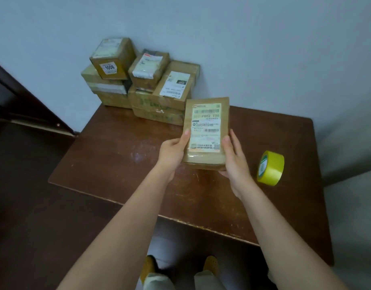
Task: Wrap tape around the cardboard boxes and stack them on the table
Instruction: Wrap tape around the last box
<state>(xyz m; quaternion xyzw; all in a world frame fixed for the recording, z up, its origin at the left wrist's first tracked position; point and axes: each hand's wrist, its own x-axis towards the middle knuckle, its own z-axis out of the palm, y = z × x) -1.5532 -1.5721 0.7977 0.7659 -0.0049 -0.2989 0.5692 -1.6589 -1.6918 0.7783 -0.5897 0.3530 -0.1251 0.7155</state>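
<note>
- A flat cardboard box (206, 132) is held above the middle of the brown wooden table (117, 164), label side up and tilted toward the camera; that face seems turned up so it can be checked or lined up, which is a judgement only.
- The left hand (173, 152) grips the box's left edge, thumb lying on the top face and fingers curled underneath; the right hand (234, 158) grips the right edge the same way, thumb on top, fingers out of sight below; holding both long edges keeps the box level and lets it be turned.
- The box's shipping label (205, 127) is pale yellow-green with barcodes; "P802 T70" reads clearly near its top; the smaller print beneath is too blurred to read.
- To the right of the held box, apart from it, a yellow tape roll (270, 168) stands on its edge on the table, a green-and-white sticker on its side; neither hand touches it, and it sits within easy reach of the right hand.
- Beyond the held box, against the wall (243, 49), a stack of cardboard boxes (138, 84) fills the table's far corner; I judge this to be where the box will go.
- The stack's top left box bears a label reading "1006" (109, 68); other boxes carry white shipping labels whose text I cannot read.
- Below the table's near edge, the person's yellow shoes (210, 265) show on the dark floor.
</note>
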